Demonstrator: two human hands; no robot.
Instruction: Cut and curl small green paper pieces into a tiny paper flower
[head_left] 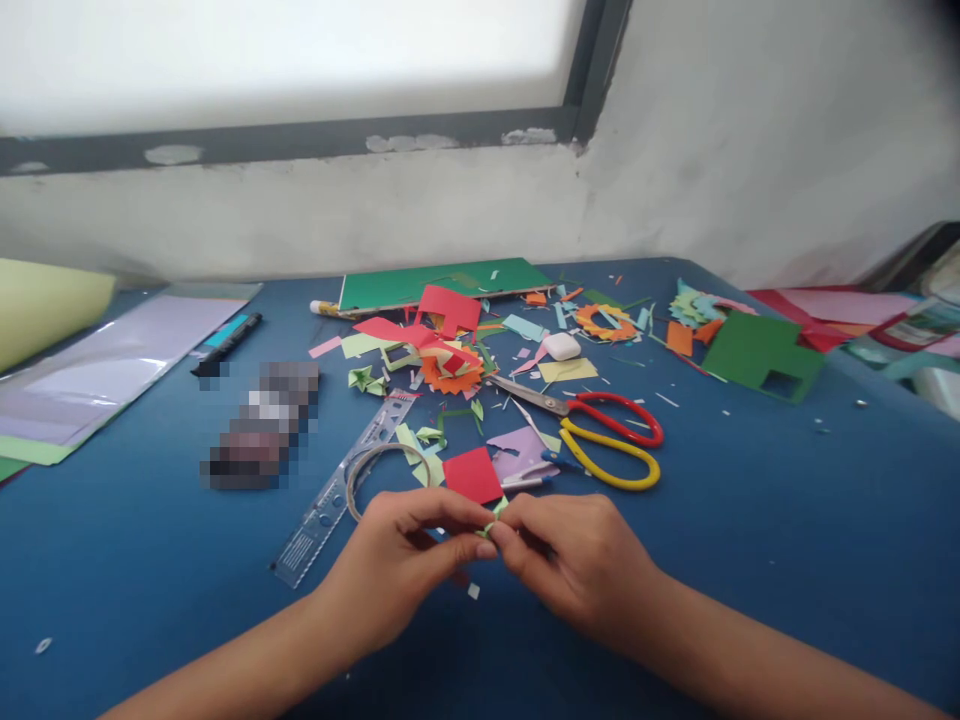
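Between my two hands, low in the middle of the view, is one small folded piece of light-green paper (493, 516), creased to narrow points. My left hand (405, 545) pinches it between thumb and fingertips; my right hand (577, 555) grips its other side the same way, fingers curled in. My fingers cover most of it, so I cannot tell its full shape.

Just beyond lie one flat, matte red paper square (472, 475), one slim pen (529, 483) and one thin tape ring (352, 490) overlapping one clear plastic ruler (300, 550). Farther off, to the right, rests one pair of steel scissors (559, 402), its two smooth loops red and yellow, the blades parted slightly.

Past these I count two orange saw-toothed paper rings (606, 322), one rounded white eraser (562, 346) and one dark-green sheet (765, 355) with a square notch, among paper scraps too many to count. Farthest back lies one flat green board (446, 285).
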